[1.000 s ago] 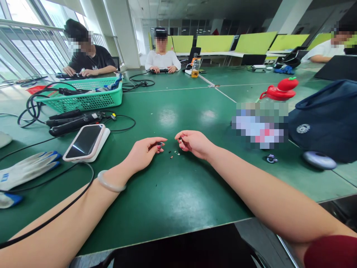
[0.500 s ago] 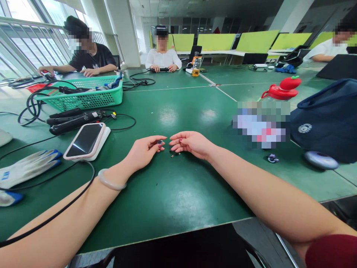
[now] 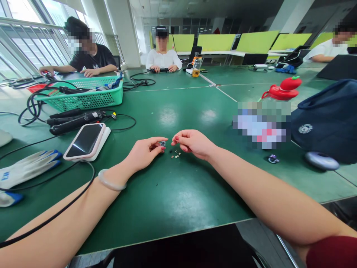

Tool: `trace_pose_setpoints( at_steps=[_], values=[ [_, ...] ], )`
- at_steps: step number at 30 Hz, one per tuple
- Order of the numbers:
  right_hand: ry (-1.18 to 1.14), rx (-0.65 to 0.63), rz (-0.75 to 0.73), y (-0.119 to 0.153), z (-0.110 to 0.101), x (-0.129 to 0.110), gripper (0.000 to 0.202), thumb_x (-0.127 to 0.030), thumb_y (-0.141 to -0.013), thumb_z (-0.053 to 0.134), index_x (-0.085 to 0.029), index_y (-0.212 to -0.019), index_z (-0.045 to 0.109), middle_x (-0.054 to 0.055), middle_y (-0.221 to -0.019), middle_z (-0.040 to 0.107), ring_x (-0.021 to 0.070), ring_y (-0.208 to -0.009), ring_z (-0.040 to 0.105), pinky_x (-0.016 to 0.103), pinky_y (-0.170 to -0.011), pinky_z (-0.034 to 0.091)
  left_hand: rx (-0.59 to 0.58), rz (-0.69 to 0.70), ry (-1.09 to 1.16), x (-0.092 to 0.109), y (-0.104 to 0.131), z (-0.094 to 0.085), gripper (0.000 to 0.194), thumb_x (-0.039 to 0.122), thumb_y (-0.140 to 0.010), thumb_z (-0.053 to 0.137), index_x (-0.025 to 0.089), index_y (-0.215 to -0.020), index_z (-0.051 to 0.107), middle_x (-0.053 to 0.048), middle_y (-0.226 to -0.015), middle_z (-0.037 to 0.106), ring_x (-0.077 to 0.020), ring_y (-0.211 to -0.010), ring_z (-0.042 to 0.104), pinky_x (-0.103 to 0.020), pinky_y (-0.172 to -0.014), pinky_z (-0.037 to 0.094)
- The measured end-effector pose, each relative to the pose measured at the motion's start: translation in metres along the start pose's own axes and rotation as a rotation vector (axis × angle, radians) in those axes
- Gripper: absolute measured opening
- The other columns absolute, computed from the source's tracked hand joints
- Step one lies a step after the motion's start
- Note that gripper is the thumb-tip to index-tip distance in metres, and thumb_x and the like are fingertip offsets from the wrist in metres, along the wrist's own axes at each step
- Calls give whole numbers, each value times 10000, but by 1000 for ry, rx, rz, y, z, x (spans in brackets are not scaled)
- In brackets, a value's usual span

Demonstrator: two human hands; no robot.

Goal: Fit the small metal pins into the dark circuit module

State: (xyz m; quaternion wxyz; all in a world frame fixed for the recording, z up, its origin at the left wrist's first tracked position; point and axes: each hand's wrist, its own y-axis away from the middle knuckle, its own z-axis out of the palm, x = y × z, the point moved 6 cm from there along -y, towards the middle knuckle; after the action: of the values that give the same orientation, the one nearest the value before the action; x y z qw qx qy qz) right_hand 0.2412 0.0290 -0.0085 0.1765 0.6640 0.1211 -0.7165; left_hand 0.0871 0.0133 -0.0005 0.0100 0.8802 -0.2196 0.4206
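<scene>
Between the thumb and fingers of my left hand (image 3: 145,152) is a small dark, silvery square part (image 3: 163,143), too small to name surely. My right hand (image 3: 192,143) is beside it, a short gap away, with thumb and forefinger pinched together; anything between them is too small to make out. On the green table below the two hands lie several tiny loose pieces (image 3: 176,154), some pale or metallic, one black. A white bangle (image 3: 111,181) circles my left wrist.
A phone (image 3: 86,140), work gloves (image 3: 30,169), black handheld devices (image 3: 76,121) and a green basket (image 3: 83,98) stand left. To the right are a red-lidded bottle (image 3: 280,93), a navy bag (image 3: 326,119) and a mouse-like object (image 3: 321,160). A black cable (image 3: 69,203) crosses my left forearm. Co-workers sit around.
My right hand has drawn slightly back and its fingers have closed into a pinch, uncovering the tiny pieces. The part in my left hand now faces more toward me.
</scene>
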Motion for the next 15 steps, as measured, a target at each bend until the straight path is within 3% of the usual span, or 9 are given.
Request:
trace_pose_setpoints(
  at_steps=[4, 7, 10, 15],
  values=[
    [-67, 18, 87, 1, 2, 4, 128, -52, -820, 511, -101, -782, 622, 27, -648, 662, 61, -576, 614, 170, -593, 509, 39, 33, -105, 4, 0, -3, 371, 389, -813, 517, 223, -1136, 592, 1, -736, 678, -131, -616, 581, -278, -677, 482],
    [-128, 35, 137, 1, 5, 8, 233, 47, -812, 432, -101, -787, 611, 54, -778, 684, 79, -709, 662, 194, -709, 539, 61, 45, -121, 6, 0, -4, 355, 381, -813, 520, 226, -1124, 595, 5, -738, 672, -128, -622, 568, -273, -678, 468],
    [-161, 38, 130, 1, 6, 6, 214, -4, -860, 409, -110, -793, 582, 65, -831, 685, 84, -705, 667, 201, -695, 555, 68, 51, -119, 6, 0, -4, 353, 380, -811, 519, 216, -1115, 596, -4, -748, 670, -135, -641, 576, -276, -677, 467],
    [-147, 25, 120, 3, 8, 3, 172, -187, -932, 386, -143, -805, 494, 51, -734, 682, 98, -582, 655, 217, -567, 553, 79, 56, -130, 7, 1, -5, 331, 371, -800, 541, 218, -1087, 604, 4, -736, 663, -132, -641, 579, -273, -683, 469]
  ],
)
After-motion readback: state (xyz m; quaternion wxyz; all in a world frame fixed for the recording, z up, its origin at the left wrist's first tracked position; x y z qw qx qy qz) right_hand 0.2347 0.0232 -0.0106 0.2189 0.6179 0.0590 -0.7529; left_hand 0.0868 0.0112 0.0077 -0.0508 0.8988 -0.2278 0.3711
